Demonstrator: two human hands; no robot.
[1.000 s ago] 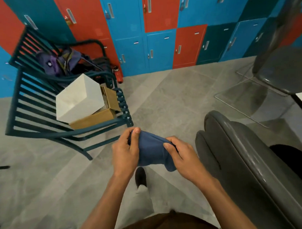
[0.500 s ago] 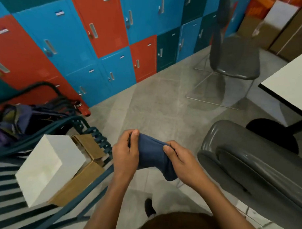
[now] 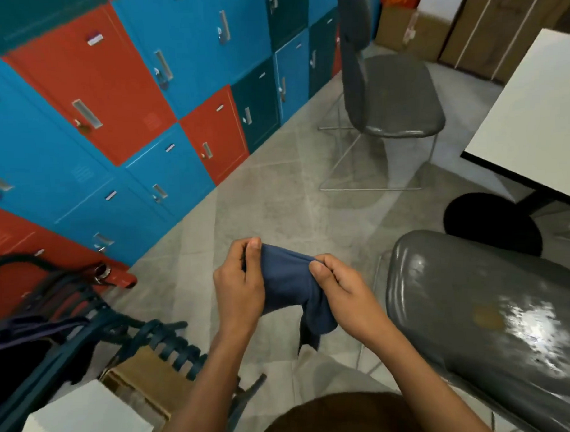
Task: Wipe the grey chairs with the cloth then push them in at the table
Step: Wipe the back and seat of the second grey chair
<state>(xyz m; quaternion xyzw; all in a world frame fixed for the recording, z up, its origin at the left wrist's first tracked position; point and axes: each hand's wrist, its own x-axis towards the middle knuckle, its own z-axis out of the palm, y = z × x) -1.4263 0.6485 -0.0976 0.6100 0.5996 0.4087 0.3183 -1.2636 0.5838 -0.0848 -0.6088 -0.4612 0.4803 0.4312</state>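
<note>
Hands pinch the blue cloth [image 3: 289, 283] at centre: left hand [image 3: 239, 290], right hand [image 3: 344, 291]. Nearest grey chair [image 3: 494, 321], at four o'clock, is unwiped; a bunched cloth may likely skip patches.

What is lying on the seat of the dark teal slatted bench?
On the dark teal slatted bench: a white box, a brown cardboard box and dark bags. Anything beneath them is covered.

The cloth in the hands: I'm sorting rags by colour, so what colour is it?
Dark blue, plain. The cloth shows in the head view.
</note>
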